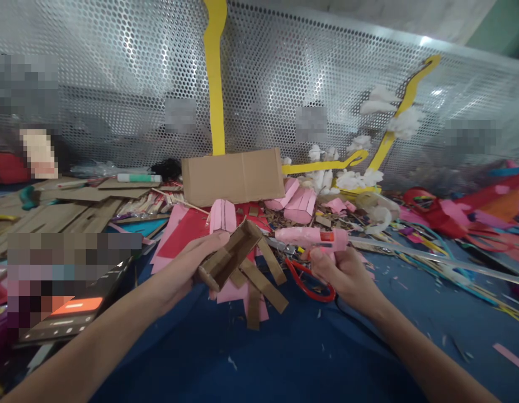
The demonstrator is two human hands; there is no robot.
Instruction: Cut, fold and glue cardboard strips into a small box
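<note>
My left hand (192, 260) grips a small open cardboard box (234, 252) by its left side, tilted so its hollow inside shows. In my right hand (347, 274) is a pink hot glue gun (312, 238), its nozzle pointing left toward the box, a short gap apart. A long clear glue stick (431, 254) runs out of the gun's back to the right. Below the box lie several brown cardboard strips (263, 285) on pink paper. Scissors with red handles (312, 285) rest under the gun, partly hidden by my right hand. A pink folded paper piece (222, 216) stands just behind the box.
A larger cardboard box (234, 176) stands at the back against a perforated metal panel (263, 73). Flat cardboard sheets (79, 207) and a glue tube (139, 178) lie left. More pink paper boxes (300, 204), white fluff (355, 179) and scraps spread right. A tablet (75, 313) sits at left.
</note>
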